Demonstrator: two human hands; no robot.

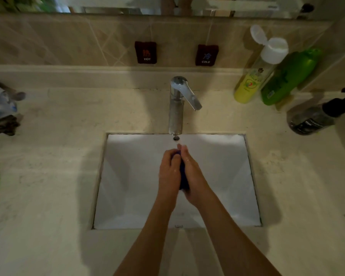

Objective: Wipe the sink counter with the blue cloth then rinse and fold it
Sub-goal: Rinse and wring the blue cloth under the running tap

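Note:
The blue cloth (182, 176) is bunched into a narrow dark roll, pressed between my palms over the white sink basin (223, 176). My left hand (168, 172) covers its left side and my right hand (192, 174) its right side, so only a strip of cloth shows. Both hands look wet. They sit just in front of the spout of the chrome tap (176, 108), whose lever points to the right. The beige stone counter (48, 176) surrounds the basin.
A yellow bottle (249, 82) with its white cap flipped open, a green bottle (287, 76) and a dark pump bottle (313, 118) stand at the back right. Crumpled items (2, 110) lie at the left edge. HOT (145, 52) and COLD (206, 55) tags hang on the tiled wall.

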